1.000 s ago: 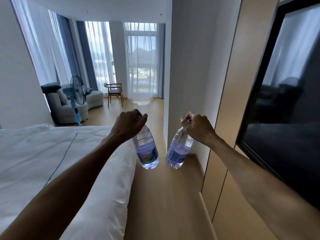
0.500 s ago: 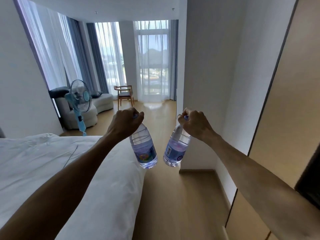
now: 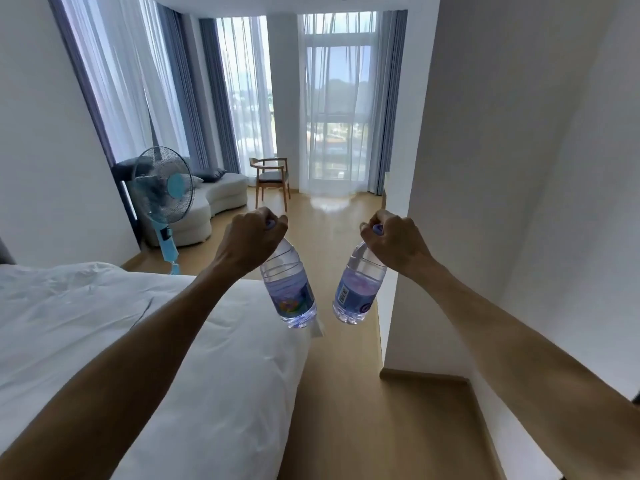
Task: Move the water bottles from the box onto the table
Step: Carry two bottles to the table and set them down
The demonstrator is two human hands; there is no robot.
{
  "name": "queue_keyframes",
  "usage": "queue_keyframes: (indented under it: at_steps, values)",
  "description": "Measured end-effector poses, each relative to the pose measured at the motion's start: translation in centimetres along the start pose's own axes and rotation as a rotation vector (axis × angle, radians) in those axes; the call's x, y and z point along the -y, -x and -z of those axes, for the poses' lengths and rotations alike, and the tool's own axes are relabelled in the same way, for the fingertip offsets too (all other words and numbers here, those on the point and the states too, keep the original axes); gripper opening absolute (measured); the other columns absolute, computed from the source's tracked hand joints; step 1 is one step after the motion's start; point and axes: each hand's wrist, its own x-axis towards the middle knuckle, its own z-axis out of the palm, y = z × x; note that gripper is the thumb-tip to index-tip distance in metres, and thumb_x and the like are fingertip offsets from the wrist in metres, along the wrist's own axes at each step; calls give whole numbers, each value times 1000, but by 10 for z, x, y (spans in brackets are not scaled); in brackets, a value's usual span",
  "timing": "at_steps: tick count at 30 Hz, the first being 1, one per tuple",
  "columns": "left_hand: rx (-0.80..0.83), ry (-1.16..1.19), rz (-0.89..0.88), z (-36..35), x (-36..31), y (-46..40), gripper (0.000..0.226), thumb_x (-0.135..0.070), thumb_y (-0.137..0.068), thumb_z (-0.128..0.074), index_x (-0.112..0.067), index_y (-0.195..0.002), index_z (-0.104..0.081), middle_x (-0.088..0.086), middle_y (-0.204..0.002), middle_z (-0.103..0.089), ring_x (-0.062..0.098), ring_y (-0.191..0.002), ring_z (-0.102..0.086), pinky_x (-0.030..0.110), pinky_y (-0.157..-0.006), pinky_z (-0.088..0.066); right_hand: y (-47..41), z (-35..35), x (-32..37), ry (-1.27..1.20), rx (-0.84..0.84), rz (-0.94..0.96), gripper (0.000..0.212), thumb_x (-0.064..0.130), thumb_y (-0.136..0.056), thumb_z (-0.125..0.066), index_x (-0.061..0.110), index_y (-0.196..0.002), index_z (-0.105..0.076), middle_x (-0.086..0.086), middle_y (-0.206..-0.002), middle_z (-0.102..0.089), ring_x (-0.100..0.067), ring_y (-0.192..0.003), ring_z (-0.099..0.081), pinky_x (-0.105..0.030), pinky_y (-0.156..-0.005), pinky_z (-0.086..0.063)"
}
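Note:
Two clear water bottles with blue labels hang in front of me over the wooden floor. My left hand [image 3: 250, 239] grips the left bottle [image 3: 289, 287] by its blue cap and neck. My right hand [image 3: 394, 242] grips the right bottle [image 3: 358, 289] the same way, its barcode facing me. Both bottles tilt slightly inward, their bases close together but apart. Neither the box nor a table is in view.
A bed with white bedding [image 3: 121, 341] fills the left. A white wall corner [image 3: 408, 237] juts out on the right. Ahead, the wooden floor [image 3: 329, 220] leads to a blue standing fan [image 3: 164, 195], a pale sofa [image 3: 214, 199], a wooden chair [image 3: 272, 180] and curtained windows.
The view has advanced down the aisle beside the bed and turned left; the dark screen and wood panels on the right have left the frame. Both hands still carry their bottles.

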Motion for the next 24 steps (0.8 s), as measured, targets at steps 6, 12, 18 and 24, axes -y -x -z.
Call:
queue_keyframes:
  at_steps: [6,12,18,24]
  values:
    - [-7,30,-30,-60,80,-97,21,-28,-96,-56,-17,-78,-55,-6,-59,-55,5,-48,-53,13,-48,-38,-106,-64,-37,7,27,9,19,30,-96,-54,14,-86,-55,-1,-77,-60,-18,-68,-60,-17,-58,-42]
    - [4,25,-75,-104,140,-207,24,-30,-95,-57,-21,-74,-52,-14,-54,-47,-1,-41,-46,6,-43,-37,-212,-113,-72,21,-5,-48,23,31,-96,-54,10,-92,-59,-2,-79,-61,-21,-72,-63,-22,-63,-47]
    - [13,27,-96,-155,190,-301,26,-32,-96,-55,-18,-75,-55,-8,-56,-52,3,-44,-49,8,-43,-34,-303,-152,-118,15,-63,-89,24,32,-97,-53,9,-93,-59,-2,-80,-62,-23,-76,-64,-30,-71,-56]
    - [43,17,-95,-227,236,-390,29,-31,-96,-55,-13,-74,-57,-1,-57,-56,8,-45,-52,14,-46,-39,-400,-195,-185,17,-86,-89,20,32,-96,-54,14,-86,-56,2,-75,-58,-16,-68,-58,-14,-56,-39]
